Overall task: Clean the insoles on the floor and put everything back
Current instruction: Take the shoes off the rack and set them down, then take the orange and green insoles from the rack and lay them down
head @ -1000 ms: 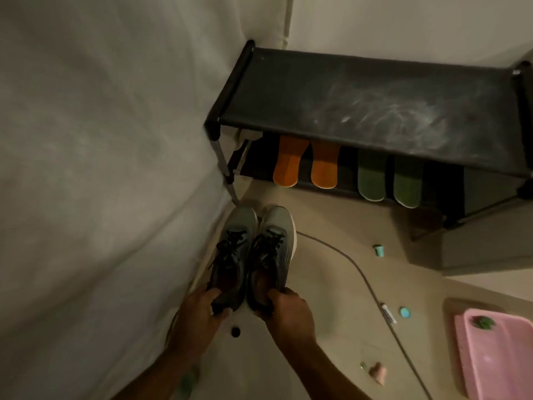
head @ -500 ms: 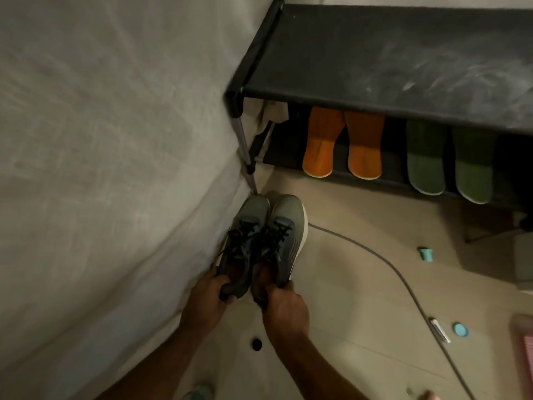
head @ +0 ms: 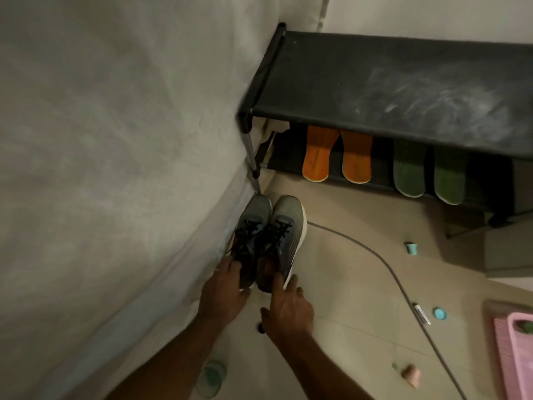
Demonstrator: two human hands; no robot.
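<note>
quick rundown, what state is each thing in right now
left hand: open, fingers on left shoe
right hand: open, fingers touching right shoe
shoes: on floor, side by side, laced
orange insoles: on lower shelf
green insoles: on lower shelf
shoe rack: top dusty
pink basin: on floor

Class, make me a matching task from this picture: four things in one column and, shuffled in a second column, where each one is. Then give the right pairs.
Things
1. orange insoles
2. sneakers
3. pink basket
4. green insoles

Places
A. at the right edge of the view, on the floor
B. on the rack's lower shelf, towards its left end
C. on the floor by the wall, at the fingertips of both hands
D. on the rack's lower shelf, right of the other pair

Pairs: 1-B, 2-C, 3-A, 4-D
</note>
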